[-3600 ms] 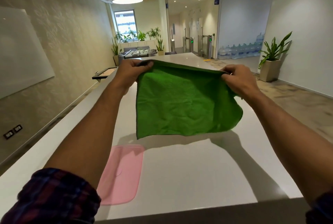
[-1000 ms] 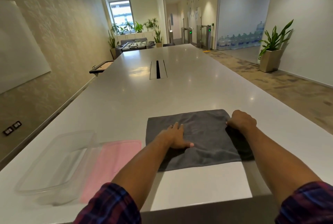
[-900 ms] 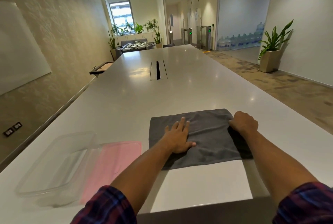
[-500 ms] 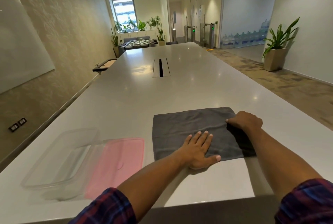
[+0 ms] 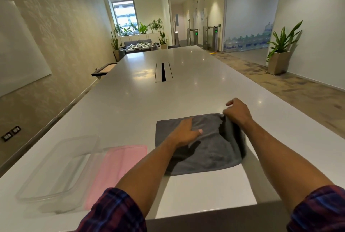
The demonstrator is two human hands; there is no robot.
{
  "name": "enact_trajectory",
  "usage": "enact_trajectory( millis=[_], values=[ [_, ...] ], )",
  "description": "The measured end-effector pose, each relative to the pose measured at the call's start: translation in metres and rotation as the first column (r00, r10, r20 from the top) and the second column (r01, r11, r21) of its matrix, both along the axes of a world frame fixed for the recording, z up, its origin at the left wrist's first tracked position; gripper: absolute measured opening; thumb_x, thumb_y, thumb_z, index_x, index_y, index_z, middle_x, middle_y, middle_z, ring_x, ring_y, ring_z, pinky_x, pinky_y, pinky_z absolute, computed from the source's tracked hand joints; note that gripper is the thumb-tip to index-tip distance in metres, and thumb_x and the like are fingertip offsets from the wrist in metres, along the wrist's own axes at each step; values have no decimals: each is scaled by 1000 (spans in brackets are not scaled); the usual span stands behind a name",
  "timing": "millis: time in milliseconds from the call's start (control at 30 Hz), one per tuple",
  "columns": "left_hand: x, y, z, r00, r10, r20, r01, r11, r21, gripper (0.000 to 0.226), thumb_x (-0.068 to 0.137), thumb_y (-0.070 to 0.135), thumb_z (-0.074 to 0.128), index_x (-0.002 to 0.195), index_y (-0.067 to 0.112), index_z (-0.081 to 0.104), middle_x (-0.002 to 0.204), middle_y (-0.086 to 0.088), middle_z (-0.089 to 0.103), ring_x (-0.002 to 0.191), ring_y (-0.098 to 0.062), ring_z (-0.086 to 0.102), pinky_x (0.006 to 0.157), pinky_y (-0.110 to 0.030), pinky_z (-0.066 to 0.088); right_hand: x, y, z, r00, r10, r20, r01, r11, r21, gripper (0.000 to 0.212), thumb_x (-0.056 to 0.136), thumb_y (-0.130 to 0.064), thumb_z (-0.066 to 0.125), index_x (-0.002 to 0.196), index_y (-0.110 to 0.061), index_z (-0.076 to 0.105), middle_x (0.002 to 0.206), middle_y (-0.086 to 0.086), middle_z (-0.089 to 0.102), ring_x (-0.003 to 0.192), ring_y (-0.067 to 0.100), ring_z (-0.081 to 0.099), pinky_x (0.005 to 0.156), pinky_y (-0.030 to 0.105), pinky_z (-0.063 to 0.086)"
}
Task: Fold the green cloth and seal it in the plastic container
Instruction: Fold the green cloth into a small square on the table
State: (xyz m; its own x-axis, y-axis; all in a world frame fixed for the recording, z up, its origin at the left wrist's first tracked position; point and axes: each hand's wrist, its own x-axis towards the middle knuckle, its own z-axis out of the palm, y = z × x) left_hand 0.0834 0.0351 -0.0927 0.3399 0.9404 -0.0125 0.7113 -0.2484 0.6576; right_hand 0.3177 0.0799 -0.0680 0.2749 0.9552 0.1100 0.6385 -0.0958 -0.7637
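The cloth [image 5: 209, 153] lies folded flat near the front edge of the white table [image 5: 186, 91]; it looks dark grey in this light. My left hand [image 5: 183, 133] rests palm down on its left-middle part, fingers spread. My right hand [image 5: 238, 113] pinches the cloth's far right corner and holds the right edge raised off the table, so a dark fold stands up there. The clear plastic container [image 5: 56, 172] sits open at the front left. Its pink lid [image 5: 119, 166] lies flat between the container and the cloth.
A cable slot [image 5: 163, 72] runs along the table's middle, farther back. The table's front edge is just below my forearms. A potted plant [image 5: 280, 52] stands on the floor at the right, and a whiteboard [image 5: 16, 48] hangs on the left wall.
The cloth went from held up in the air to lying flat on the table. My left hand slid from the cloth's near edge to its middle. My right hand has lifted the right edge.
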Motion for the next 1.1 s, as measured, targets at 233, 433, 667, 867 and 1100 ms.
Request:
enact_trajectory(
  millis=[233,433,667,867,1100],
  values=[
    [-25,17,-5,962,229,150,-202,963,-176,50,103,47,41,143,16,40,120,-7,60,107,-26,64,101,-50,52,-69,-3,10,989,143,41,-148,976,157,25,89,-4,65,113,-11,65,106,8,69,93,23,65,75,28,48],
    [-31,20,2,720,476,505,-264,861,-435,50,103,55,33,132,15,44,113,-11,63,89,-22,70,60,-29,60,-123,-15,-3,885,458,84,-465,871,155,41,92,-11,68,132,-17,58,116,5,70,94,10,68,78,14,55],
    [-52,39,-10,790,524,318,-434,845,-313,62,97,23,59,151,16,29,127,-13,53,84,-16,57,65,-30,53,-119,-18,-17,670,714,205,-699,699,-149,71,84,-34,81,145,-22,45,119,-2,68,97,16,67,86,30,57],
    [-46,48,-20,831,504,235,-468,862,-194,39,81,-7,53,115,5,68,100,-19,69,81,-30,66,82,-41,57,-110,-19,-29,660,653,370,-545,756,-363,77,72,-64,80,132,-21,57,119,0,71,107,22,66,90,38,54],
    [-51,54,-16,779,577,244,-550,817,-173,17,79,11,69,86,-2,76,87,-23,73,80,-32,68,79,-42,57,-116,-26,-22,632,673,385,-636,734,-239,30,75,-42,80,87,-17,68,82,3,71,77,24,66,68,38,53]
  ],
)
